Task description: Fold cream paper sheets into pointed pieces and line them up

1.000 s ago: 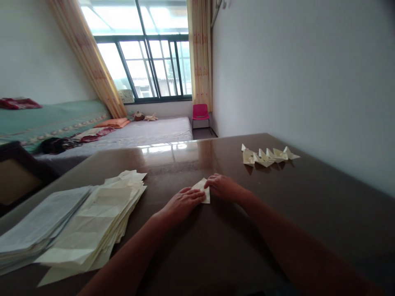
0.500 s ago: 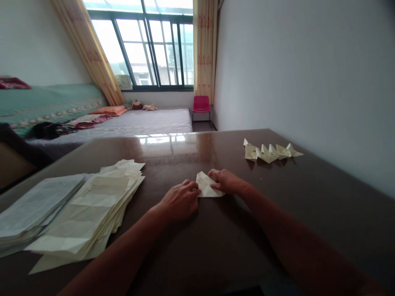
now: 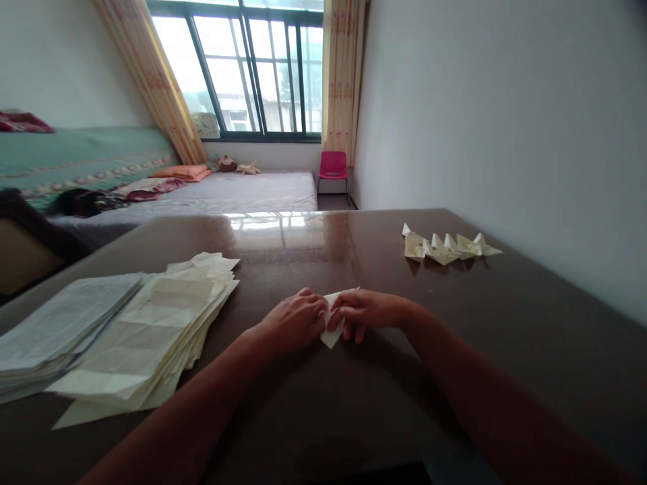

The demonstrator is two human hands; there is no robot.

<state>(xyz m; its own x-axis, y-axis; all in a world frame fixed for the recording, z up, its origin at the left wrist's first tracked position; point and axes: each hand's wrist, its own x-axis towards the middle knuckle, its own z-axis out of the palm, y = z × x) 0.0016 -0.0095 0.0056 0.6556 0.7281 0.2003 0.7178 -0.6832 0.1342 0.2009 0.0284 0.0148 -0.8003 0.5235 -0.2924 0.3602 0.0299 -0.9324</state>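
Observation:
A small folded sheet of cream paper [image 3: 331, 339] lies on the dark brown table [image 3: 354, 417], largely covered by my fingers. My left hand [image 3: 298, 316] grips its left side, with the fingers curled together. From the right, my right hand [image 3: 366, 311] reaches over the paper, its bent fingers pressing on it near my left fingertips. One pointed corner of the paper sticks out toward me below the hands. The exact folds under my fingers are hidden.
Left of my arm lies a stack of creased cream sheets [image 3: 151, 323], beside a pile of greyish printed sheets [image 3: 65, 323]. Several folded paper shapes [image 3: 449, 248] stand at the table's far right, near the wall [image 3: 505, 121]. A bed [image 3: 273, 188] and a pink chair [image 3: 333, 166] are beyond.
The paper has turned, so a corner now points toward me. My right hand has moved left and across it, closer to my left hand. The view has tilted slightly downward.

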